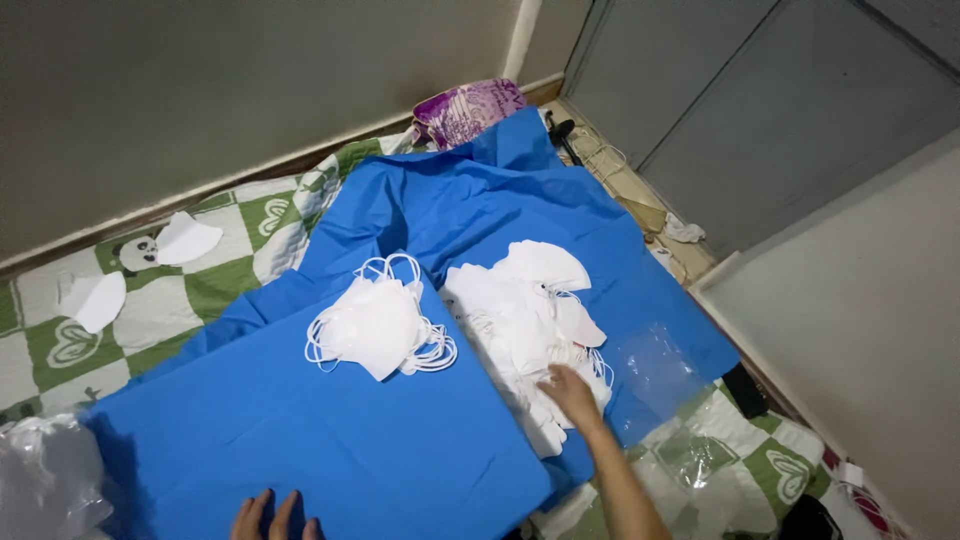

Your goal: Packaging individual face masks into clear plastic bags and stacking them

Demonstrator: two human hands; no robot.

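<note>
Where the blue sheet covers the green-and-white quilt, one stack of white face masks with looped ear straps lies at its centre, a looser heap of masks just beside it toward the right edge. The right hand rests on that heap, fingers loosely spread, pinching nothing visible. The left hand lies at the sheet's near edge; only fingertips show, so its state cannot be told.

Two bare hands, right forearm unsleeved, no rings or gloves.
</note>
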